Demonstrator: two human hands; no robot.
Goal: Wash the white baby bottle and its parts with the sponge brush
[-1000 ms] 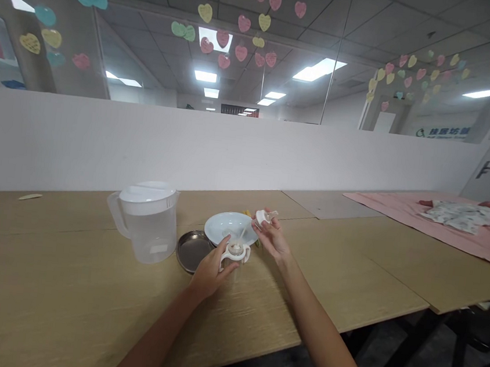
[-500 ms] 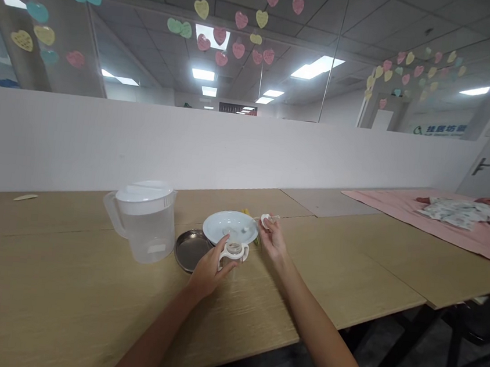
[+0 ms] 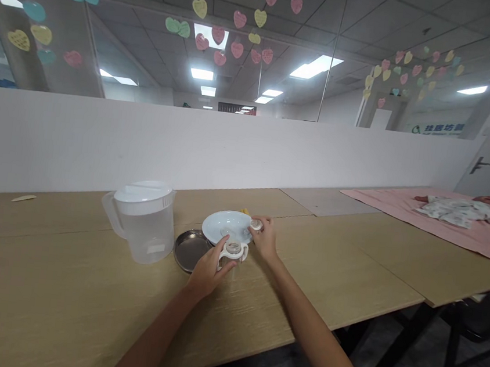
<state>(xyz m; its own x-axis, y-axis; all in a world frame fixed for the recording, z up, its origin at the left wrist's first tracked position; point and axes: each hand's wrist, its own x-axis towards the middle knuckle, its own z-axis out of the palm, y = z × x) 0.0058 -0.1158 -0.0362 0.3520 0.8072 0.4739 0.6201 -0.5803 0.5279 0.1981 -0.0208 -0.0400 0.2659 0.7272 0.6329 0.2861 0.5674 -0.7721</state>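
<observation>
My left hand (image 3: 206, 270) grips a clear baby bottle (image 3: 233, 249) with white side handles, upright over the table and open at the top. My right hand (image 3: 266, 241) pinches a small white bottle collar (image 3: 256, 224) with a clear part in it, above and to the right of the bottle's mouth. Behind the bottle sits a pale blue-white bowl (image 3: 219, 221) with a clear piece lying in it. A round metal dish (image 3: 189, 252) is left of the bottle, partly overlapped by the bowl.
A clear plastic pitcher (image 3: 148, 237) with a white lid stands left of the dish. Something yellow (image 3: 245, 211) shows behind the bowl. On the far right, a baby-like figure (image 3: 452, 210) in patterned clothes lies on a pink cloth (image 3: 391, 206). The table's front edge runs beneath my forearms.
My right hand has turned and come left, bringing the collar nearer to the bottle; the collar now faces differently. The left hand and bottle are nearly still.
</observation>
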